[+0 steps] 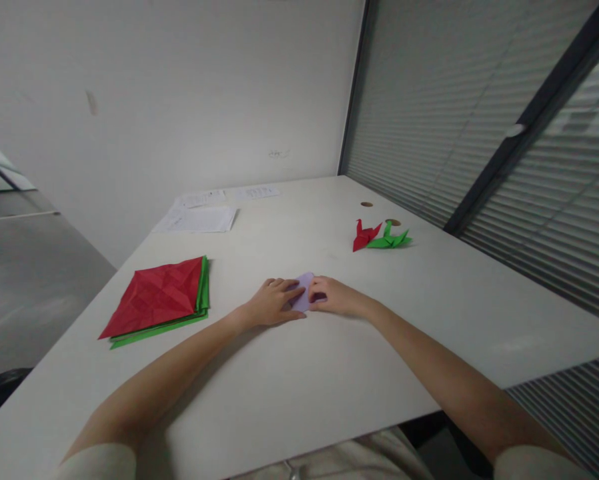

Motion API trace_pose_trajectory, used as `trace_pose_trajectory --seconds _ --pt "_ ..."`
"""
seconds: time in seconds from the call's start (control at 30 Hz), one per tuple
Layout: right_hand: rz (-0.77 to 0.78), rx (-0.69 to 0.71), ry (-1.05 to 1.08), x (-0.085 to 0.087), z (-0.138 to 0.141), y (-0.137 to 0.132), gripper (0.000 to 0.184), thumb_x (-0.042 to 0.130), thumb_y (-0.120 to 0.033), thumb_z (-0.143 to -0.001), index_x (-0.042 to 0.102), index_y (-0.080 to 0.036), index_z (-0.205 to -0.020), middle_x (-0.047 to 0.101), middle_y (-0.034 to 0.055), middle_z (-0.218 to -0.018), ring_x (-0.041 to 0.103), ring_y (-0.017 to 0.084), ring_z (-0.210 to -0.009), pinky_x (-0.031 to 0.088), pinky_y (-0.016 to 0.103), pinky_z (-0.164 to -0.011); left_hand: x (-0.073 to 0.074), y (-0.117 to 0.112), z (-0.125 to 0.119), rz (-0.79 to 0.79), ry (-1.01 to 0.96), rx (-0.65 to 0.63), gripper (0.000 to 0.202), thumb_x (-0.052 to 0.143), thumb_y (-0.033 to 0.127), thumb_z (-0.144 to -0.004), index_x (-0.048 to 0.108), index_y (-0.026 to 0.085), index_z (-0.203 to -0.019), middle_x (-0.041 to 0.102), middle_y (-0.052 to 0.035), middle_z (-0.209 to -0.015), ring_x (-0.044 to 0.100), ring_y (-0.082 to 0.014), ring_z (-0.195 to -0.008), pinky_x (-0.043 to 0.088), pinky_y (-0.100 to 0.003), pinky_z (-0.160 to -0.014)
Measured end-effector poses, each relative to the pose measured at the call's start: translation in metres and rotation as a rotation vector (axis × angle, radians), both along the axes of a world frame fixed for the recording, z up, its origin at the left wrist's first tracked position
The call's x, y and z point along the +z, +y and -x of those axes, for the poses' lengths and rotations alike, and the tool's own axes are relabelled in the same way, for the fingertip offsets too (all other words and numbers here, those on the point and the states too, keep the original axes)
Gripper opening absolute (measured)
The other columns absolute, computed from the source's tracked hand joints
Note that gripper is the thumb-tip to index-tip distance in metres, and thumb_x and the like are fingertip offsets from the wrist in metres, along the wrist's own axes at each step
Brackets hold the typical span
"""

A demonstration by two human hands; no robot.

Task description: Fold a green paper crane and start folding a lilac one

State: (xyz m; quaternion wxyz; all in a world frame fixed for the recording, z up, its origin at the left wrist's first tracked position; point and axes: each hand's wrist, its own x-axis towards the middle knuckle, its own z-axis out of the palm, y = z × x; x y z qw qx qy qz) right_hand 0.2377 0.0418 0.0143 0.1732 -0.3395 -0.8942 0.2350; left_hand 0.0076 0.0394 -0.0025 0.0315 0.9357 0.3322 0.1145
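A small folded piece of light purple paper lies on the white table between my two hands. My left hand rests on its left part with fingers stretched out, pressing it to the tabletop. At the right edge of the paper, my right hand has its fingers curled in a pinch on it. Parts of the paper are hidden under the fingers, so the exact fold cannot be made out.
On the left lies a stack of creased red paper over green sheets. A red origami crane and a green one stand at the back right, near round table holes. Printed sheets lie at the back left. Window blinds border the right side.
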Motion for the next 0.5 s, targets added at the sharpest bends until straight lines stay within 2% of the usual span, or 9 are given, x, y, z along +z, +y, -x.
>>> trace_pose_trajectory --seconds 0.1,0.3,0.4,0.5 --pt "0.003 -0.009 -0.005 -0.002 -0.001 0.001 0.012 0.072 -0.022 -0.076 0.07 -0.016 -0.086 0.061 0.0063 -0.093 0.057 0.018 -0.086 0.045 0.03 -0.078 0.001 0.003 0.003 0.011 -0.059 -0.038 0.07 0.057 0.066 -0.078 0.051 0.025 -0.134 0.05 -0.0139 -0.139 0.052 -0.0314 -0.12 0.039 -0.048 -0.1" --pt "-0.006 0.032 -0.016 0.0 -0.004 0.004 0.011 0.069 -0.026 -0.079 0.07 -0.016 -0.083 0.062 0.0061 -0.091 0.057 0.018 -0.085 0.045 0.031 -0.078 0.001 0.015 0.014 0.028 -0.158 -0.176 0.034 0.058 0.04 -0.086 0.067 0.02 -0.113 0.056 -0.013 -0.133 0.057 -0.0239 -0.117 0.044 -0.037 -0.1" --pt "-0.001 0.044 -0.031 0.003 -0.005 0.002 0.016 0.072 -0.03 -0.075 0.071 -0.017 -0.085 0.062 0.0054 -0.092 0.057 0.019 -0.088 0.045 0.031 -0.08 -0.002 0.02 0.016 0.023 -0.174 -0.234 0.028 0.054 0.036 -0.09 0.069 0.02 -0.107 0.061 -0.012 -0.125 0.06 -0.0209 -0.111 0.047 -0.034 -0.096" --pt "-0.028 0.035 -0.04 0.006 -0.003 -0.004 0.03 0.079 -0.034 -0.067 0.071 -0.019 -0.092 0.062 0.0062 -0.101 0.056 0.021 -0.095 0.044 0.033 -0.086 -0.006 0.023 0.015 -0.014 -0.169 -0.257 0.028 0.05 0.036 -0.093 0.069 0.02 -0.105 0.065 -0.0111 -0.118 0.062 -0.0197 -0.104 0.048 -0.033 -0.091"
